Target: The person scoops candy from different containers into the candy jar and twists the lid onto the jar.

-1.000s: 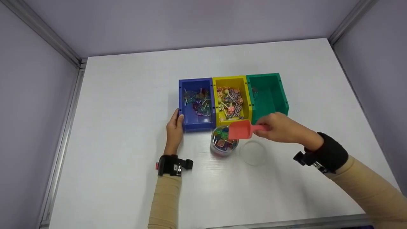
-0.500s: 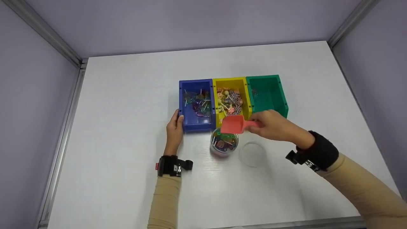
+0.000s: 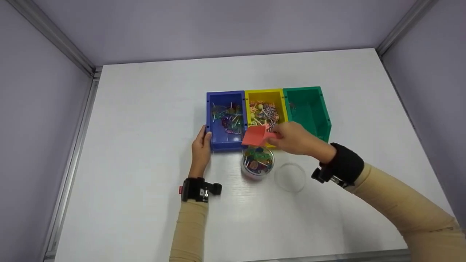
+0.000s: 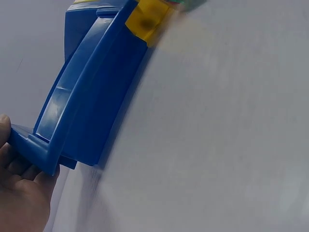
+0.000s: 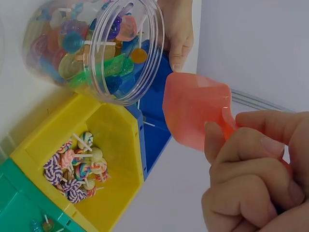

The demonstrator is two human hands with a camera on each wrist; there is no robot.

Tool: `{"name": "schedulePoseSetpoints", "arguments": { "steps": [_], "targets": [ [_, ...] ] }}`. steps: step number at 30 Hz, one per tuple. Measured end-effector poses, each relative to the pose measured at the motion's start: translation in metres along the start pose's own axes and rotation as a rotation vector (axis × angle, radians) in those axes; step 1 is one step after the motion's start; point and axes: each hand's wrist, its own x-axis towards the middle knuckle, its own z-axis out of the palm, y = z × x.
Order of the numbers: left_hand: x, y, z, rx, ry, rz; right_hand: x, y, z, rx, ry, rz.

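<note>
My right hand (image 3: 295, 138) grips the handle of a translucent red scoop (image 3: 254, 135). The scoop's blade hangs over the front of the yellow bin (image 3: 264, 95), where it meets the blue bin (image 3: 226, 146). No candy shows in the blade in the right wrist view. My left hand (image 3: 200, 153) holds the blue bin's front left corner, thumb over the rim and fingers beneath it in the left wrist view. Just below the scoop stands a clear jar (image 3: 254, 177), filled with colourful translucent candies and lollipops. Lollipops lie in the blue bin; swirled ones fill the yellow bin's bottom.
A green bin (image 3: 309, 109) adjoins the yellow one on the right, with a few small pieces at its left side. To the right of the jar, a clear round lid (image 3: 290, 177) lies flat on the white table (image 3: 145, 145). Walls enclose the table's back and sides.
My right hand has carried the scoop leftward and away from me, from over the jar to the front of the yellow and blue bins. The left hand stays at the blue bin.
</note>
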Motion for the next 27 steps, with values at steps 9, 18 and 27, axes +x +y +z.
{"name": "schedulePoseSetpoints", "arguments": {
  "steps": [9, 18, 27],
  "targets": [
    [0.001, 0.001, 0.002, -0.011, -0.007, -0.014, 0.021, -0.022, 0.001, -0.017, -0.051, 0.098],
    [0.001, 0.001, 0.003, -0.028, -0.019, -0.010, 0.039, -0.033, 0.005, 0.025, -0.101, 0.230],
    [0.003, 0.002, 0.004, -0.022, -0.015, -0.019, 0.059, -0.041, 0.009, 0.332, -0.144, 0.393]
  ]
}}
